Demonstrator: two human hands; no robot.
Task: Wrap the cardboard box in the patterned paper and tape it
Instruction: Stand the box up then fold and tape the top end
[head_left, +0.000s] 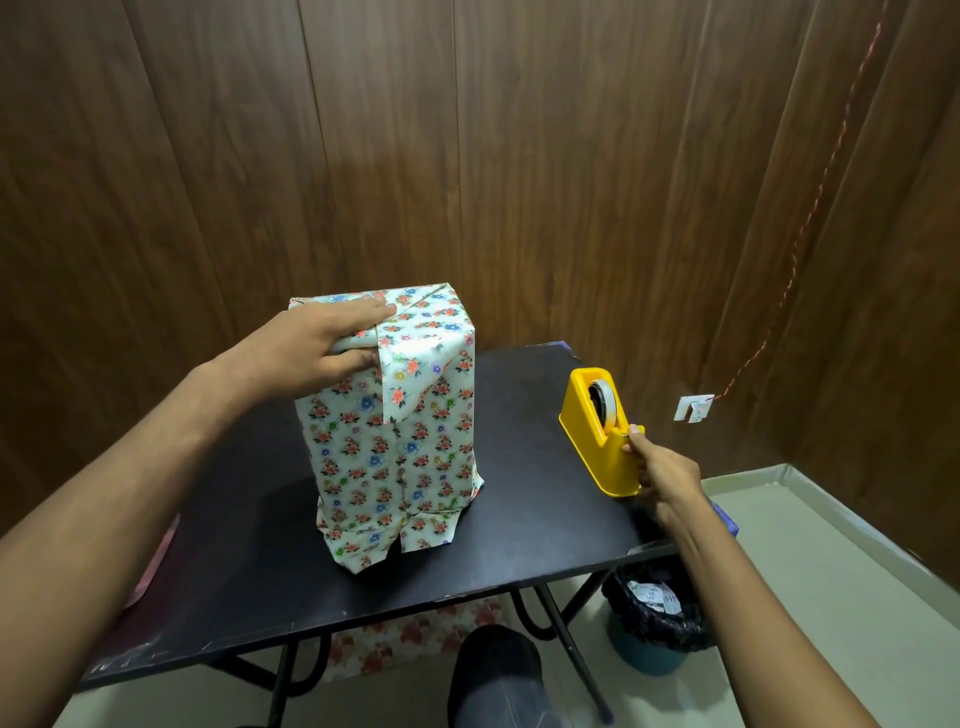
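Box (395, 415) upright: our left hand (322, 348) pins folded paper (flap unsealed); right hand (660, 467) pinches tape at dispenser (597, 431).

- One head-worn camera looks forward and down over the black counter (519, 519) toward a wood-panelled wall (571, 156) at 12 o'clock.
- It sits close (wide-angle, edges bowed): forearms enter from 7 and 5 o'clock.
- No second view overlaps it.
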